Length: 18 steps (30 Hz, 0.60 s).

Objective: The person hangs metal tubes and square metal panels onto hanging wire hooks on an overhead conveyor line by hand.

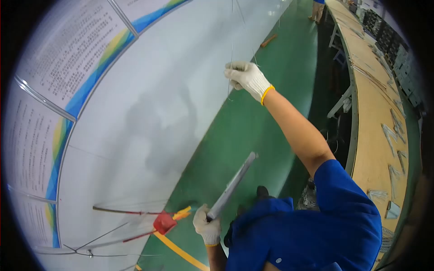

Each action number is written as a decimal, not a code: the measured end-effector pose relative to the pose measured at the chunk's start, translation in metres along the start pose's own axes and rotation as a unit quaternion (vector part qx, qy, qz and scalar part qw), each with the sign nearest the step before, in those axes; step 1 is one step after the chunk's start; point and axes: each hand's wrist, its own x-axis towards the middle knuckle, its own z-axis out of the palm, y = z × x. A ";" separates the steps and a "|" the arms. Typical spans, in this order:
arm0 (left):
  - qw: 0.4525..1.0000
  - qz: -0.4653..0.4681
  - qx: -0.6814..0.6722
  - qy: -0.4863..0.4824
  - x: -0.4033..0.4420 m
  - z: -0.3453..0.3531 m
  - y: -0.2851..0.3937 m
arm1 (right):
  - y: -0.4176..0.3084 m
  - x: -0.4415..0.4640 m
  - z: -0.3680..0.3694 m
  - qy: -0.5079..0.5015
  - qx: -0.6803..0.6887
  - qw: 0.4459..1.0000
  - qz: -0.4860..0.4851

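My right hand (246, 79), in a white knit glove with a yellow cuff, is raised in front of the white wall panel. Its fingers are pinched together on a thin hanging wire (229, 88). Lower down, my left hand (208, 225), also gloved, is closed around the near end of a long grey bar (233, 185). The bar tilts up and to the right over the green floor and looks slightly blurred. Other thin wires hang above my right hand.
A long wooden table (368, 131) with metal parts runs along the right. Beside the left wall, a red object (164, 223) with a yellow piece lies among thin rods. Printed posters (68, 54) cover the wall. Another person (318, 10) stands far off.
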 end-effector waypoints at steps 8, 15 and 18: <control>0.978 0.052 -0.201 0.004 0.031 -0.001 0.044 | -0.004 -0.097 0.045 -0.217 0.038 0.966 -0.135; 0.943 0.040 -0.330 0.004 0.038 -0.014 0.065 | -0.023 -0.167 0.059 -0.272 0.061 0.952 -0.125; 0.933 0.040 -0.356 0.010 0.036 -0.018 0.065 | -0.022 -0.178 0.062 -0.259 0.044 0.954 -0.141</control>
